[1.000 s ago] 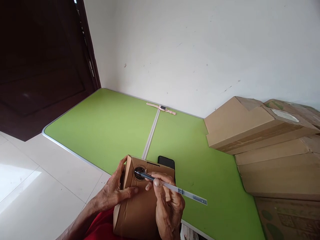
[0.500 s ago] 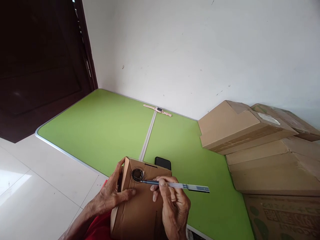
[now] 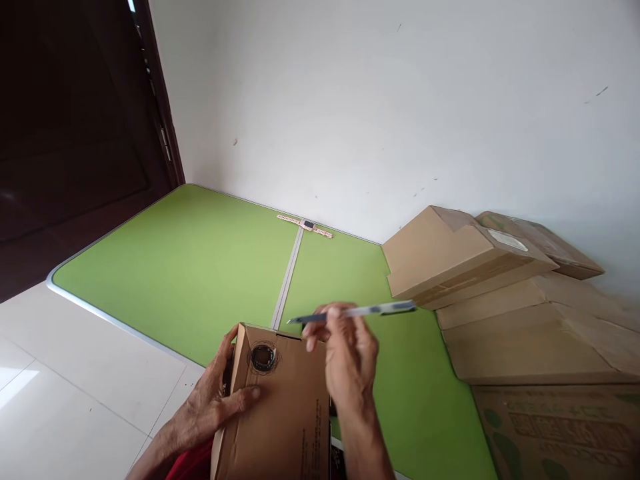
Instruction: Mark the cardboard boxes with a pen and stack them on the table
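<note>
A brown cardboard box point(image 3: 285, 413) leans at the near edge of the table, its top face toward me. Near its upper left corner is a round hole point(image 3: 263, 358) ringed by scribbled dark lines. My left hand point(image 3: 220, 393) grips the box's left side, thumb lying on the face below the hole. Between the thumb and fingers of my right hand point(image 3: 345, 347) is a pen point(image 3: 370, 310), its tip pointing left. That tip is raised above the box's upper edge, apart from the cardboard. Most of a dark phone is hidden behind the right hand.
A green folding table point(image 3: 200, 260) stands against the white wall. On its far edge lies a watch point(image 3: 307, 225) with a pink strap. Several cardboard boxes point(image 3: 500, 333) are stacked at the right. A dark door point(image 3: 75, 133) is at the left.
My right hand has lifted the pen up and away from the round hole, now above the box's top edge. The left hand still holds the box. The view has shifted slightly.
</note>
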The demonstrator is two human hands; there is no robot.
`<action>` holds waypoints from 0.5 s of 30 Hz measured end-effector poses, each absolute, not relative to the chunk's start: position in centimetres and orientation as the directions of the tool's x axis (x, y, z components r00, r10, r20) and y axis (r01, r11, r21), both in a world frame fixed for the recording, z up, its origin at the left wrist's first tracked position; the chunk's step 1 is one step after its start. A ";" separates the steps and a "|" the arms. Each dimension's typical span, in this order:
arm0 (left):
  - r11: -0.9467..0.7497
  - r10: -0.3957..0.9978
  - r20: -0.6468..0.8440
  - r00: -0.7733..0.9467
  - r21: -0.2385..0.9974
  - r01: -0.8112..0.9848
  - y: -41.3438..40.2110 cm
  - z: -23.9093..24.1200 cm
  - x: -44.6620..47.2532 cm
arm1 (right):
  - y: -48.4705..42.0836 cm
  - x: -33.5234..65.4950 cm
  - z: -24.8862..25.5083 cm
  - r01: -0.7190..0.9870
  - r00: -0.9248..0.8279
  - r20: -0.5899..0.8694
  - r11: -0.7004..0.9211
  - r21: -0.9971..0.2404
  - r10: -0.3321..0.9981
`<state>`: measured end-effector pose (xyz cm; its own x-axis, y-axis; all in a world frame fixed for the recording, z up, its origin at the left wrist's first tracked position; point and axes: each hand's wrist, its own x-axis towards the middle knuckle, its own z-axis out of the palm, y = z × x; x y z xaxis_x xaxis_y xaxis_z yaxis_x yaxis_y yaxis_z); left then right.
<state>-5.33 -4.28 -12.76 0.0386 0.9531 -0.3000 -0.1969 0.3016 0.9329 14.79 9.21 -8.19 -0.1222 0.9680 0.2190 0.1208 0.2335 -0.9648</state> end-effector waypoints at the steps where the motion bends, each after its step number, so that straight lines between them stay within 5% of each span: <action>1: 0.312 0.949 -0.313 0.031 0.926 -0.210 -4.3 -13.0 -5.5 | 11.2 15.5 -8.1 0.282 -0.103 0.250 0.269 -0.921 0.963; 2: 0.327 0.943 -0.331 0.021 0.919 -0.221 -4.3 -13.1 -5.6 | 13.4 16.1 -8.2 0.535 -0.137 0.251 0.285 -0.796 0.958; 5: 0.359 0.927 -0.374 -0.002 0.892 -0.274 -4.2 -13.2 -5.7 | 19.7 17.6 -9.3 0.763 -0.207 0.162 0.263 -0.590 0.965; 10: 0.394 0.902 -0.430 -0.028 0.849 -0.351 -3.8 -12.9 -5.2 | 24.2 17.6 -12.6 0.881 -0.368 -0.060 0.327 -0.342 0.928; 15: 0.388 0.906 -0.421 -0.052 0.873 -0.296 -3.3 -12.6 -5.0 | 23.7 17.3 -14.7 0.858 -0.457 -0.088 0.413 -0.306 0.885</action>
<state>-5.01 -3.33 -12.64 -0.0522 0.9056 -0.4209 -0.2962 0.3885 0.8726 17.26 23.69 -14.73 -0.4574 0.8849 -0.0882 0.8579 0.4130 -0.3056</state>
